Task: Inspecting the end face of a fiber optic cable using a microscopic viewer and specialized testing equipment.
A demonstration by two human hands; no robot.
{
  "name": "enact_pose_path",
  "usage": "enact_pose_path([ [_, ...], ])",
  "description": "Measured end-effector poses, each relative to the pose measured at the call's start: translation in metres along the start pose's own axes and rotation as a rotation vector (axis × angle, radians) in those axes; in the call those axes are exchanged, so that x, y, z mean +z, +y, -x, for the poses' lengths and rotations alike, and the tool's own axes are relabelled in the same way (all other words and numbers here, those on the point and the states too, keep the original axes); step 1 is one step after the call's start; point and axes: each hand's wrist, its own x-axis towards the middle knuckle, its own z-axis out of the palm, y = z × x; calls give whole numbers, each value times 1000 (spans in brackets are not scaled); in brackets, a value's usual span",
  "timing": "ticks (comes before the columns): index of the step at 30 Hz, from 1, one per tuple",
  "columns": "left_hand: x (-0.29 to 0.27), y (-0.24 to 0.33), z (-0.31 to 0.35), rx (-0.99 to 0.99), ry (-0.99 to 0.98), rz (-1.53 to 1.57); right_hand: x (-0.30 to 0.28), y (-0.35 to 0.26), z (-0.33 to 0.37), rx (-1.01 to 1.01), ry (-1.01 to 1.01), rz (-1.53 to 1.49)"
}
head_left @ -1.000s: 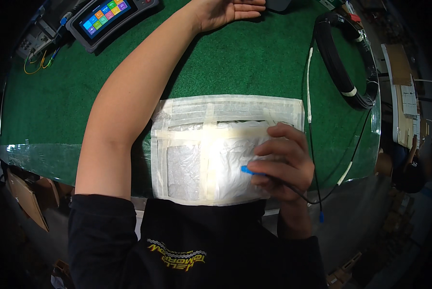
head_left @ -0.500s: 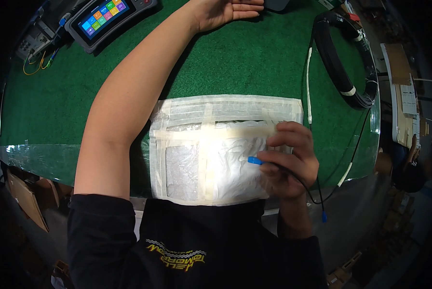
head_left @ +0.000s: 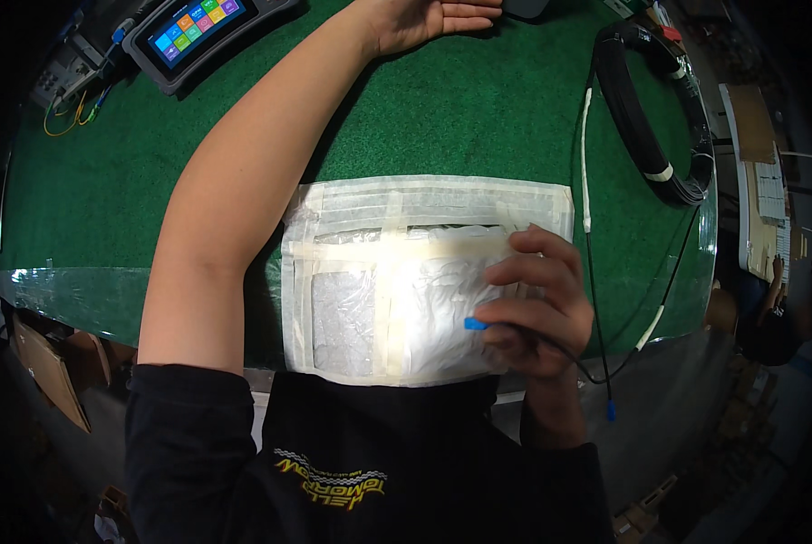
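My right hand (head_left: 551, 308) pinches a thin black cable between thumb and fingers, just behind its small blue connector (head_left: 475, 324). The connector's tip points left over a white cloth pad (head_left: 442, 308), inside a taped clear-plastic sheet (head_left: 442, 191). From my hand the cable (head_left: 588, 374) loops down and right, and a second blue connector (head_left: 611, 411) hangs off the near table edge. My left hand (head_left: 433, 20) reaches to the far edge of the picture, fingers stretched out, close to a dark grey object (head_left: 526, 7); part of this hand is cut off.
A handheld tester (head_left: 193, 36) with a lit screen of coloured tiles lies at the far left, beside yellow fibre leads (head_left: 62, 122). A thick black cable coil (head_left: 637, 109) rests on the right of the green tabletop (head_left: 478, 109). Cardboard (head_left: 57, 367) stands at the lower left.
My right hand and the blue connector have moved slightly toward me, down over the white pad. My left hand has barely shifted.
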Motion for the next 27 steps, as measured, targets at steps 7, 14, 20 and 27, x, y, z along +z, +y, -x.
enact_pose_path([
  [7,-1,-1,0,-4,5,-5,1,-1,2,134,106,50],
  [14,-2,-1,0,0,1,8,3,-2,7,165,193,83],
  [20,-4,0,-1,-2,-8,6,-1,-2,5,63,74,30],
  [27,-2,0,-1,3,-13,10,0,-2,4,140,131,73],
])
